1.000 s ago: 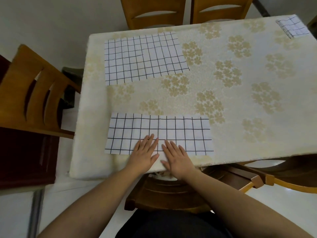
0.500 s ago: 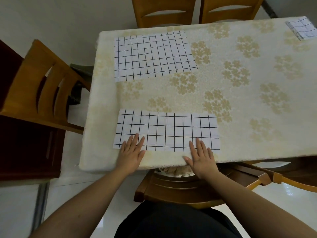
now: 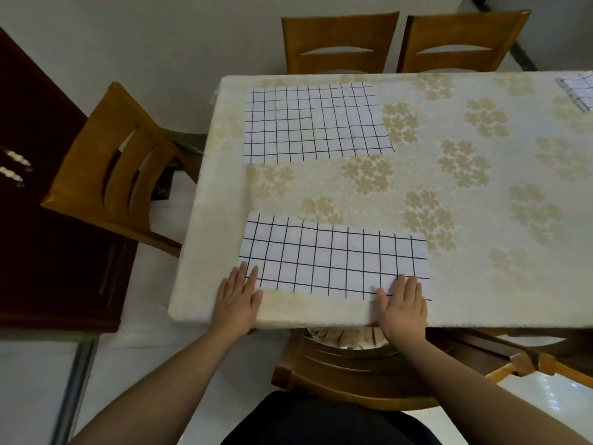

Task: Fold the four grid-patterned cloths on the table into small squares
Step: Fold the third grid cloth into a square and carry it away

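Observation:
A white cloth with a black grid (image 3: pixel 333 256) lies folded into a long strip near the table's front edge. My left hand (image 3: pixel 239 298) rests flat on its near left corner, fingers apart. My right hand (image 3: pixel 402 305) lies flat on its near right corner. A second grid cloth (image 3: pixel 314 123) lies spread flat at the far left of the table. A third, small folded grid cloth (image 3: pixel 579 91) shows at the far right, cut off by the frame edge.
The table (image 3: pixel 465 194) wears a cream cloth with gold flowers. Two wooden chairs (image 3: pixel 401 43) stand at the far side, one chair (image 3: pixel 112 168) at the left, another under the front edge. A dark cabinet (image 3: pixel 38 220) stands at the left.
Both hands have slid apart along the strip's near edge, from its middle out to its two corners. The view has shifted so the table sits further right.

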A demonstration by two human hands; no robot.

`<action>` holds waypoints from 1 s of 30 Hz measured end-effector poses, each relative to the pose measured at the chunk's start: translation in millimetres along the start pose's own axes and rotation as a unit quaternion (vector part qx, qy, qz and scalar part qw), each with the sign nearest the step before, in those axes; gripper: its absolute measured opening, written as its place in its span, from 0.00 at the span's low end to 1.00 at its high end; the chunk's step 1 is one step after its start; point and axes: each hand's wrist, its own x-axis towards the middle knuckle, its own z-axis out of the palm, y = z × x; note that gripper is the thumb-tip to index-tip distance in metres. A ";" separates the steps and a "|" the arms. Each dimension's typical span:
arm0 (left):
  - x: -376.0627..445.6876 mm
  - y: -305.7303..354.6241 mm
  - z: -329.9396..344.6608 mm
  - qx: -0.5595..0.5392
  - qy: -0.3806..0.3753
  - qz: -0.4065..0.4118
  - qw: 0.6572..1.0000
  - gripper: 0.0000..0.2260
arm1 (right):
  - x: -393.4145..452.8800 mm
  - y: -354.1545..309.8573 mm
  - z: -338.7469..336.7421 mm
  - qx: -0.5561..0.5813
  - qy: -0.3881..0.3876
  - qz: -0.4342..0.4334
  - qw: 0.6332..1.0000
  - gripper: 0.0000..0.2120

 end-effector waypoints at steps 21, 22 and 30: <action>84.5 82.0 -14.8 0.060 0.028 0.212 0.975 0.24 | 57.6 -80.9 28.5 -0.109 0.001 -0.244 0.964 0.30; 83.9 76.5 -11.5 0.066 0.028 0.208 0.976 0.24 | 60.4 -74.0 27.8 -0.113 0.009 -0.237 0.965 0.31; 72.4 21.7 -1.1 0.067 0.050 0.101 0.991 0.28 | 68.9 -2.1 1.9 -0.116 0.023 -0.129 0.985 0.32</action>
